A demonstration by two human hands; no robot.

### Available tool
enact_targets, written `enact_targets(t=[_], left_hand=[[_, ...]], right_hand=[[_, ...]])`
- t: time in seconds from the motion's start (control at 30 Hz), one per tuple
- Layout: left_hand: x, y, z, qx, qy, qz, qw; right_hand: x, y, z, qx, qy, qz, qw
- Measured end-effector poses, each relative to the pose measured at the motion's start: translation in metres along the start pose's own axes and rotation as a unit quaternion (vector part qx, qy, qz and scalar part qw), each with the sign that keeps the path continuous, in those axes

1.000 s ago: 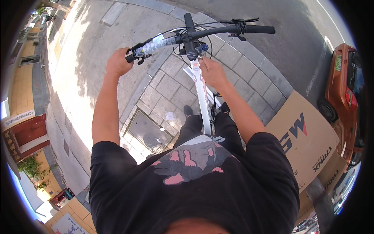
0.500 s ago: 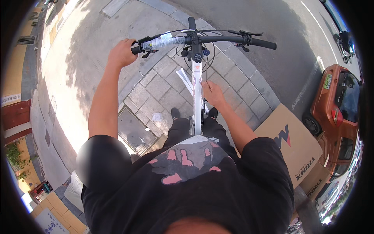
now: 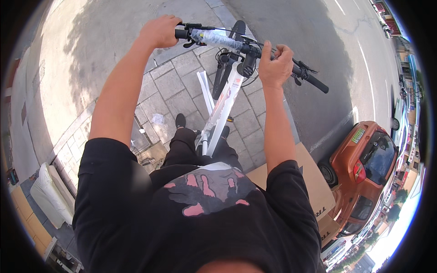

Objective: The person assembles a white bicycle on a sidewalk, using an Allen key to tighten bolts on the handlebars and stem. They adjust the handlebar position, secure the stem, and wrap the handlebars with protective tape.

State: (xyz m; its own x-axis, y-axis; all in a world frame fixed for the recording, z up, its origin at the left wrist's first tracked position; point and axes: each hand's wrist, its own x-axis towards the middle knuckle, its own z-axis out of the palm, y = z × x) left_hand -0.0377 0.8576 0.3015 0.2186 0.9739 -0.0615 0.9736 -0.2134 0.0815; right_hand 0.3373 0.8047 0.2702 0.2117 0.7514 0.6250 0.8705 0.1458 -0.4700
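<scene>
A bicycle with a white frame stands in front of me, its top tube slanting up to the right toward the stem. My left hand is closed round the left end of the black handlebar, next to the brake lever. Clear plastic wrap covers the bar's left half. Just right of the stem, my right hand has its fingers curled over the bar, thumb pointing up. The bare right grip sticks out beyond it. Below the bar shows the front wheel, partly hidden by the frame.
A white strip angles beside the frame above the paving slabs. Cardboard boxes stand to my right, with an orange car beyond them. The road runs along the right; a pale padded object is at left.
My right hand has moved from the frame tube up to the handlebar. The bicycle now leans to the right at its front, with the handlebar turned. My left hand stays on its grip.
</scene>
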Motion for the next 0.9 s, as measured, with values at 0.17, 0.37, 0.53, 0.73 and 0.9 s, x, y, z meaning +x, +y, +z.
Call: enact_targets(t=[0.17, 0.37, 0.53, 0.73, 0.9], left_hand=[[0.002, 0.004, 0.003, -0.010, 0.007, 0.010, 1.000], [0.002, 0.003, -0.001, 0.005, 0.003, -0.006, 1.000], [0.005, 0.003, 0.010, -0.019, 0.028, 0.006, 0.999], [0.002, 0.002, 0.005, -0.005, 0.029, 0.013, 0.999], [0.006, -0.001, 0.008, -0.006, 0.027, 0.019, 0.999]], right_hand=[[0.016, 0.034, 0.048, -0.079, 0.062, -0.113, 0.989], [0.012, 0.032, 0.016, -0.027, -0.046, -0.237, 0.970], [-0.006, 0.072, -0.051, 0.010, -0.334, -0.419, 0.844], [0.026, 0.062, -0.049, -0.012, -0.331, -0.549, 0.767], [0.054, 0.058, -0.046, 0.019, -0.337, -0.632, 0.698]])
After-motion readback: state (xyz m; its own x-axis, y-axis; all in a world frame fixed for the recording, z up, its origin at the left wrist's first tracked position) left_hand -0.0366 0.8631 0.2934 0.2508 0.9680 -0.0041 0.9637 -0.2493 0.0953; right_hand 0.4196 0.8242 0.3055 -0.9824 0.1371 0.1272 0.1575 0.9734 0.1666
